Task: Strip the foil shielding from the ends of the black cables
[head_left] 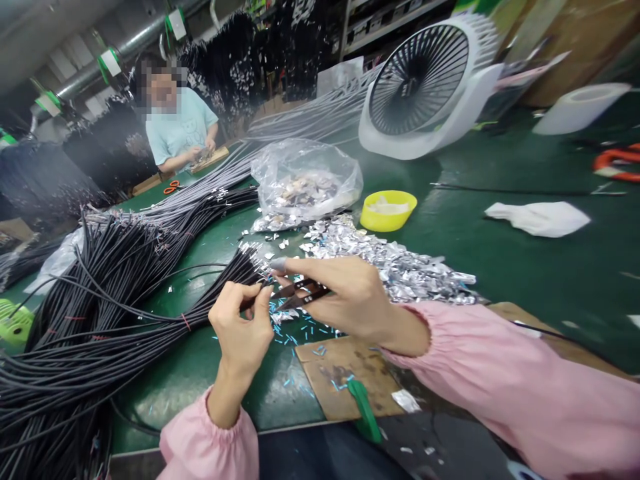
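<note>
My left hand (243,327) pinches a black cable near its stripped end, close to the front of a black cable bundle (220,293). In my right hand (345,293) is a pair of dark thread snips (300,293), its blades pointing left towards the cable end between my left fingers. A grey cover sits on a fingertip of the right hand. Below the snips lie many short blue wire offcuts (305,330). A heap of silver foil scraps (395,260) spreads behind my right hand. The exact contact between blades and wire is too small to tell.
More black cables (65,373) fill the left side. Behind the foil stand a clear plastic bag (310,177), a yellow dish (389,211) and a white fan (425,87). Cardboard (330,373) and a green-handled tool (364,410) lie in front. A person (183,127) works across the table.
</note>
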`<action>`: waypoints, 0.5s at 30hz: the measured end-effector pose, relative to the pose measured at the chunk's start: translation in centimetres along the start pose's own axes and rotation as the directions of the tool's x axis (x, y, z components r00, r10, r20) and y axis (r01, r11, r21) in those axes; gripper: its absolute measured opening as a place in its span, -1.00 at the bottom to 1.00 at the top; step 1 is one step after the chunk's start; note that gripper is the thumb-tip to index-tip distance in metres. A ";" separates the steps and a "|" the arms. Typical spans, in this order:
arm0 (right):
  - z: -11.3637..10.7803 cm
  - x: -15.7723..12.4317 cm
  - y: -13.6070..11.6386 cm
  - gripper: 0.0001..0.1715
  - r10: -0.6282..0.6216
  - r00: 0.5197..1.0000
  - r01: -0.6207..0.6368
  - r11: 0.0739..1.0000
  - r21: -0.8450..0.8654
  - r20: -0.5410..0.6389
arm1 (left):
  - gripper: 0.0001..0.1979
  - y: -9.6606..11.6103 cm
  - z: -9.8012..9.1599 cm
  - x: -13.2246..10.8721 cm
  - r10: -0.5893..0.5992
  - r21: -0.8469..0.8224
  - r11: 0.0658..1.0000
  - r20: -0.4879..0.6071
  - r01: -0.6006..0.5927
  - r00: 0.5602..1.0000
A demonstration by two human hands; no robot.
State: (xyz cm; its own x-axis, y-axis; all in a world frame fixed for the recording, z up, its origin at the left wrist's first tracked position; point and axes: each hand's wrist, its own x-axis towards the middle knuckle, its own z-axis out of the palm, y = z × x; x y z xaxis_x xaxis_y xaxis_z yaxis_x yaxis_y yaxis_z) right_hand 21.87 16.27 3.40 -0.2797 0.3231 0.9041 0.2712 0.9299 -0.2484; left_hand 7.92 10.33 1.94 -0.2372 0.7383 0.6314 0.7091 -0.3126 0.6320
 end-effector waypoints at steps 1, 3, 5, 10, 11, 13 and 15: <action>0.0 0.0 0.0 -0.71 0.009 1.000 -0.009 1.000 0.001 0.007 | -0.92 0.0 0.0 0.0 -0.002 0.002 1.000 0.002 0.002 1.000; -0.1 0.0 0.0 -0.70 0.033 0.999 -0.033 0.999 0.009 0.013 | -0.92 0.0 0.0 0.0 0.010 0.007 1.000 0.003 -0.010 1.000; -0.2 0.0 -0.1 -0.69 0.040 0.999 -0.040 0.999 0.023 0.025 | -0.90 0.1 -0.1 0.0 0.056 0.029 0.998 -0.008 -0.056 0.998; -0.3 0.1 -0.1 -0.76 0.162 0.983 -0.173 0.975 0.140 0.083 | -0.85 0.2 0.0 0.1 0.218 0.096 0.972 -0.010 -0.216 0.976; -0.3 0.1 -0.1 -0.78 0.194 0.976 -0.208 0.964 0.164 0.097 | -0.85 0.2 0.0 0.1 0.231 0.101 0.968 -0.006 -0.229 0.973; -0.3 0.0 -0.1 -0.77 0.225 0.967 -0.244 0.951 0.190 0.116 | -0.84 0.1 0.1 0.1 0.244 0.118 0.963 -0.014 -0.241 0.970; -0.2 -0.2 0.0 -0.76 0.240 0.964 -0.259 0.944 0.204 0.116 | -0.84 0.0 0.1 0.1 0.257 0.145 0.957 -0.029 -0.251 0.966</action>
State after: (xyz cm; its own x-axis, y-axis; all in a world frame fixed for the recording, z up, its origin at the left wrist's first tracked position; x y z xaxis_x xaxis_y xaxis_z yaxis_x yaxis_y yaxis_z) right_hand 22.11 16.18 3.30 -0.3118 0.5548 0.7713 0.1410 0.8298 -0.5399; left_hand 7.97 10.47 1.89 -0.0657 0.6154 0.7855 0.8343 -0.3980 0.3816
